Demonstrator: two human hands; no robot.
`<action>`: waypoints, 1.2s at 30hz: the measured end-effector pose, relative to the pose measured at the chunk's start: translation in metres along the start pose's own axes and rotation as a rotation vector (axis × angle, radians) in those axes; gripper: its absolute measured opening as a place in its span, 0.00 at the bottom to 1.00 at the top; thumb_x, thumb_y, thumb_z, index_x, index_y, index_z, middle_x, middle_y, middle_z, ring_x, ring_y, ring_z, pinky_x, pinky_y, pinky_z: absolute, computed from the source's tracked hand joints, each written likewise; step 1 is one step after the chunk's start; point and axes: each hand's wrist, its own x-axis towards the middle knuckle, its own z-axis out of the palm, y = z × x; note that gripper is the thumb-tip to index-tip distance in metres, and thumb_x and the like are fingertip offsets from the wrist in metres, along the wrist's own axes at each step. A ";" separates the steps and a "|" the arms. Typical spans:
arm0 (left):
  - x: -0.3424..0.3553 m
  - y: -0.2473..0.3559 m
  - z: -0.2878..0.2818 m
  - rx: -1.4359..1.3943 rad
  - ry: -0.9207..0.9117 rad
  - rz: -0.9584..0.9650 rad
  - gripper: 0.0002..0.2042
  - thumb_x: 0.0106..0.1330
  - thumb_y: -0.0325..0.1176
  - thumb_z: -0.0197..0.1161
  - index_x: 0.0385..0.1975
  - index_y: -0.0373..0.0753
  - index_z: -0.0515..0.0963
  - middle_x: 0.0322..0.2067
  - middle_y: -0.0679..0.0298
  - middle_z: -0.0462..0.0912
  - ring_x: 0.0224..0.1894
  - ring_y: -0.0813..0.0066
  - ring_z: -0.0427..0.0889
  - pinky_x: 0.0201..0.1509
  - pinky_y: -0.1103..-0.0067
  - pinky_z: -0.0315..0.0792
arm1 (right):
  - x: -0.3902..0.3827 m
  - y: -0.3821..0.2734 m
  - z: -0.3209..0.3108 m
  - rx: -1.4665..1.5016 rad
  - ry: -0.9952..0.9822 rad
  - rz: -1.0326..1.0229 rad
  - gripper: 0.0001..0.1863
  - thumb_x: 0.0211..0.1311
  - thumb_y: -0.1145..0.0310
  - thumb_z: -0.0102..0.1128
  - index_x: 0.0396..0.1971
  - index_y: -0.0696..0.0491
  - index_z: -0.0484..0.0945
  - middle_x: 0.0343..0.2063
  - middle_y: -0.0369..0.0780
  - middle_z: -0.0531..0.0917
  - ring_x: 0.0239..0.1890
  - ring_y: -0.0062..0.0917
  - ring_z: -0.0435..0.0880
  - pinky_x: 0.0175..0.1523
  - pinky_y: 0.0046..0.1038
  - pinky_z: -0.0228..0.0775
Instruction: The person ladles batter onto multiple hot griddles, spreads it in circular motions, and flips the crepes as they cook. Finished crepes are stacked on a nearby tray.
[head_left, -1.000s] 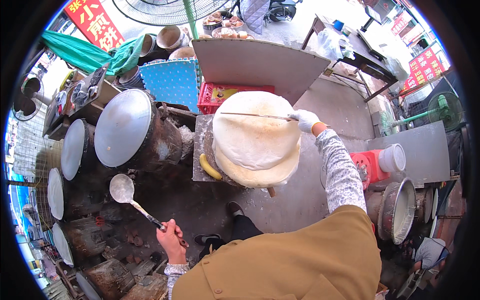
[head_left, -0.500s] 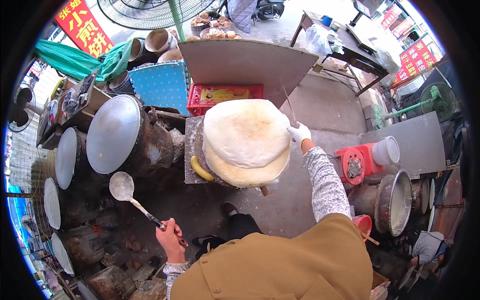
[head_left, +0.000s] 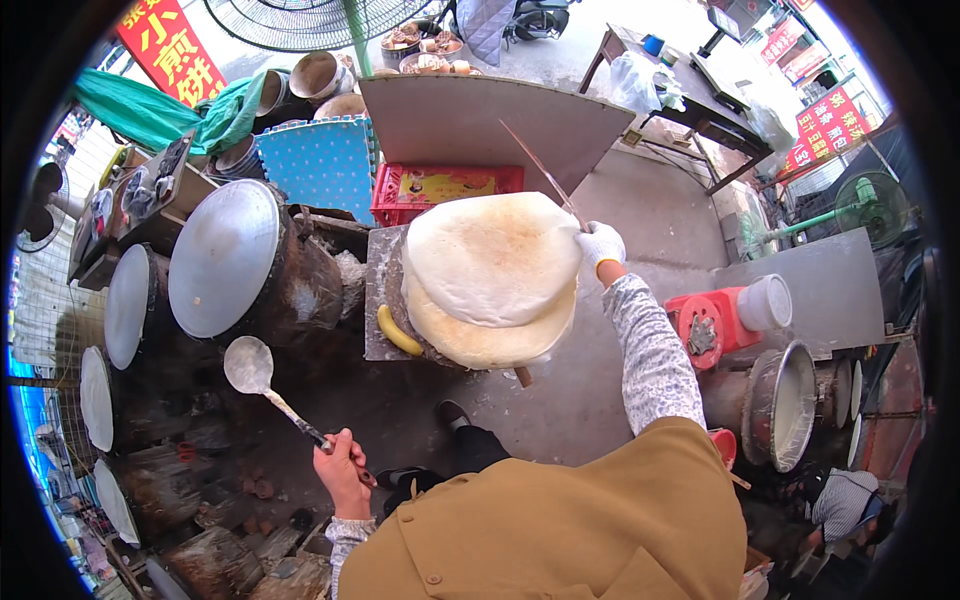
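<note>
Here's the left hand, bare, out low on the left, fingers curled snugly around the dark handle of a ladle! Its round, whitish bowl points up and away over the dark ground, near the big pale griddle but apart from it. Across to the right hand, in a white glove, and it's pinching the lower end of a thin stick. That stick slants up and leftward, its far tip in front of a broad grey-brown panel. The glove sits right at the right-hand edge of the upper flatbread; whether it touches, I cannot tell.

And what a round that is: wide, white, lightly browned across its top. It lies on the lower flatbread, which is yellower and shows along the near side. Both rest on the grey worktop straight ahead, with a banana just beside them at the near left corner. Behind the stack, a red crate; left of that, a blue dotted box. Over on the right, a white tub stands against red equipment, and a deep metal pan tilts below it.
</note>
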 end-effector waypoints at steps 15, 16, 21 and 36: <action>0.014 -0.016 -0.014 -0.112 -0.071 0.074 0.11 0.65 0.24 0.61 0.28 0.44 0.64 0.20 0.68 0.70 0.18 0.82 0.70 0.17 0.88 0.64 | -0.131 0.038 0.016 0.977 -0.068 0.418 0.14 0.52 0.65 0.64 0.33 0.60 0.77 0.20 0.40 0.78 0.11 0.23 0.69 0.16 0.27 0.58; 0.015 -0.015 -0.013 -0.114 -0.077 0.065 0.11 0.65 0.24 0.62 0.28 0.43 0.64 0.19 0.68 0.70 0.17 0.82 0.70 0.17 0.88 0.64 | -0.142 0.046 0.030 0.951 -0.081 0.419 0.15 0.52 0.65 0.64 0.35 0.61 0.78 0.21 0.40 0.79 0.13 0.24 0.72 0.17 0.26 0.61; 0.013 -0.015 -0.018 -0.133 -0.084 0.058 0.11 0.64 0.24 0.62 0.28 0.43 0.64 0.18 0.68 0.71 0.15 0.82 0.69 0.15 0.88 0.63 | -0.188 0.064 0.067 0.198 0.145 0.142 0.19 0.61 0.56 0.57 0.38 0.58 0.82 0.30 0.48 0.85 0.33 0.41 0.85 0.39 0.39 0.74; -0.007 -0.005 -0.102 -0.348 0.223 0.222 0.12 0.64 0.22 0.62 0.27 0.44 0.64 0.17 0.67 0.71 0.14 0.80 0.69 0.15 0.85 0.63 | -0.261 -0.060 0.190 -0.150 -0.749 -0.858 0.16 0.63 0.54 0.52 0.42 0.45 0.83 0.42 0.42 0.83 0.45 0.43 0.82 0.50 0.40 0.73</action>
